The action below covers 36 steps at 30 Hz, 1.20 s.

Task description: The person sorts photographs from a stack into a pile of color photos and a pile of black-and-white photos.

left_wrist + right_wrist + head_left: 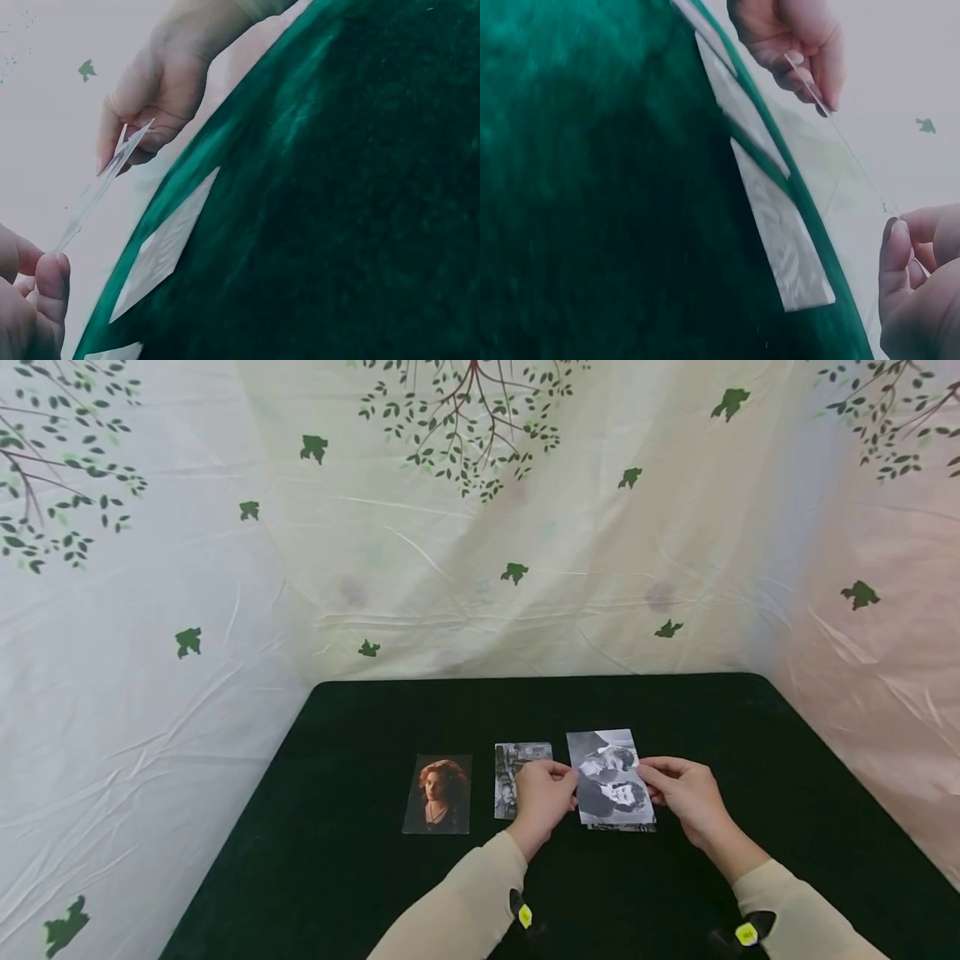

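Both hands hold a black-and-white photo print (610,777) between them, raised above the table; two heads appear on it, turned sideways. The left hand (543,795) pinches its left edge. At the opposite edge, the right hand (686,797) grips it between thumb and fingers. In the left wrist view the print (105,184) is seen nearly edge-on, and a second edge shows near the right hand (161,90); whether it is another sheet I cannot tell. Beneath the held print, the edge of another photo (622,828) peeks out.
A grey photo (510,781) lies on the table, partly covered by the left hand. Farther left lies a colour portrait photo (437,795) of a person with reddish hair. The table (337,860) has a dark green cloth; a leaf-patterned curtain (442,602) hangs behind it.
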Available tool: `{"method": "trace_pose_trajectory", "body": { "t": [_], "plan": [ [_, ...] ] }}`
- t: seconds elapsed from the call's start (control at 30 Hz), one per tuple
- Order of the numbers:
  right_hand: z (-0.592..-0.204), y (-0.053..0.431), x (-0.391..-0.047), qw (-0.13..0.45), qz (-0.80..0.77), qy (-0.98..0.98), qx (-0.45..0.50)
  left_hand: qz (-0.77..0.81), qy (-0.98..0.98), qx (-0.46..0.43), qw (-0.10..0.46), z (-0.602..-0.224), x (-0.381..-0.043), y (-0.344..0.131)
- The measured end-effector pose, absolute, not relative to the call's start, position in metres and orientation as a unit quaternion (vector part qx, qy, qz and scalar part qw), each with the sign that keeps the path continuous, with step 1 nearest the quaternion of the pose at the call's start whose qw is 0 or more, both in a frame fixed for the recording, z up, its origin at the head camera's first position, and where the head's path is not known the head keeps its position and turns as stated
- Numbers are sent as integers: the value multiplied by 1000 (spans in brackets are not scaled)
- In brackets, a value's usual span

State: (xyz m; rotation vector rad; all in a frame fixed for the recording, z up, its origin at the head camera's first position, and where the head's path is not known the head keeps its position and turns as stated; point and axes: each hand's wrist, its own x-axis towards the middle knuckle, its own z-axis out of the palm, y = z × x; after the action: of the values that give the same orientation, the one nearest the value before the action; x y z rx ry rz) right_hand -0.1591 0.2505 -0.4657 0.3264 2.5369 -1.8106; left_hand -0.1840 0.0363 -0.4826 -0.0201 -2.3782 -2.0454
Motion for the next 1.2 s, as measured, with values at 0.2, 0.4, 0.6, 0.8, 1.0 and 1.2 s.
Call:
{"method": "trace_pose_trajectory", "body": {
  "t": [0.2,0.4,0.6,0.8,1.0,1.2],
  "plan": [
    [-475,264,-162,20,-557,821,122,-636,-771,32,4,-487,-186,55],
    [-484,272,-166,19,-536,833,134,-609,-792,45,14,-489,-186,66],
    [-493,275,-170,28,-523,842,128,-588,-807,45,24,-497,-189,68],
    [-496,271,-173,39,-503,856,111,-559,-828,28,19,-501,-192,64],
    [-500,269,-174,43,-492,863,108,-528,-848,22,26,-503,-194,61],
    [-505,268,-174,34,-479,870,116,-511,-859,18,26,-504,-195,61]
  ]
}}
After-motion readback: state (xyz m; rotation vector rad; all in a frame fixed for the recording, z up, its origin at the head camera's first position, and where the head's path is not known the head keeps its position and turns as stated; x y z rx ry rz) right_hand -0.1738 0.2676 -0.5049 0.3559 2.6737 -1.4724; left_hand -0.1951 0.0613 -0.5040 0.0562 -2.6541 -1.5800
